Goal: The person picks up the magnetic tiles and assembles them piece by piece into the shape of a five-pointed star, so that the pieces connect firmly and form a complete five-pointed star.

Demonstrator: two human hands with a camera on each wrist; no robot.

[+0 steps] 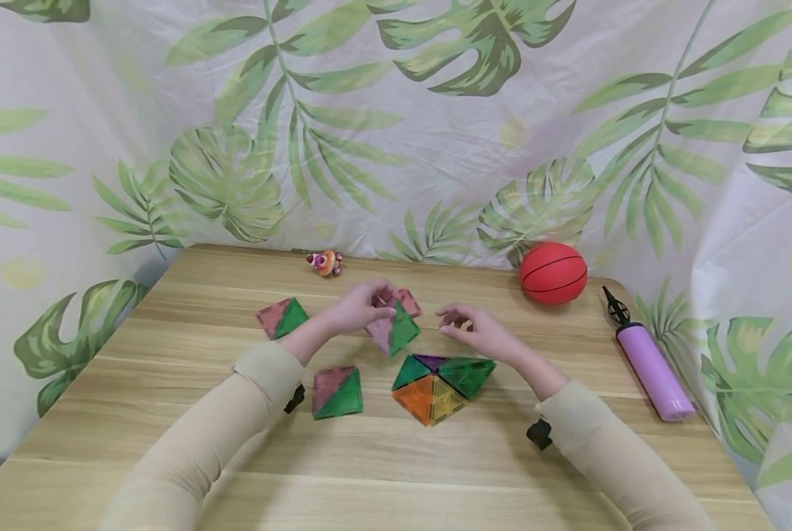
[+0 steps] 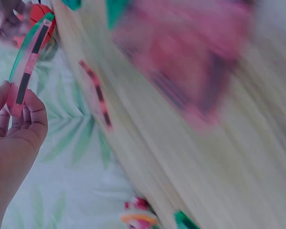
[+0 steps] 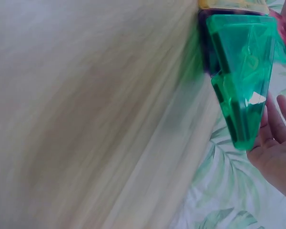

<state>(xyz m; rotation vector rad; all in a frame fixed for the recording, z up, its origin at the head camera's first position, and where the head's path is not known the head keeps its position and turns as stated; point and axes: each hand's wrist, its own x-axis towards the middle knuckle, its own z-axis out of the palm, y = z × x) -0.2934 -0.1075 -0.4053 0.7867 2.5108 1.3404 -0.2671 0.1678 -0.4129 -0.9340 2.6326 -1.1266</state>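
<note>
My left hand (image 1: 363, 306) pinches a pink and green magnetic tile square (image 1: 394, 330) by its pink end, thumb on one face and fingers behind. The left wrist view shows the square edge-on (image 2: 31, 64), with dark magnet strips along its pink edge. Behind that hand lies another pink tile (image 1: 409, 302). My right hand (image 1: 478, 330) holds nothing, its fingers loosely bent, to the right of the square. In front of both hands is a multicoloured tile shape with a green tile (image 1: 465, 375), an orange one (image 1: 416, 398) and a yellow one (image 1: 447, 400).
Two more pink and green squares lie at left, one farther back (image 1: 283, 318) and one nearer (image 1: 338, 392). A small toy figure (image 1: 325, 263) is by the back edge of the wooden table (image 1: 436, 479). At right are a red ball (image 1: 553, 273) and a purple hand pump (image 1: 655, 372).
</note>
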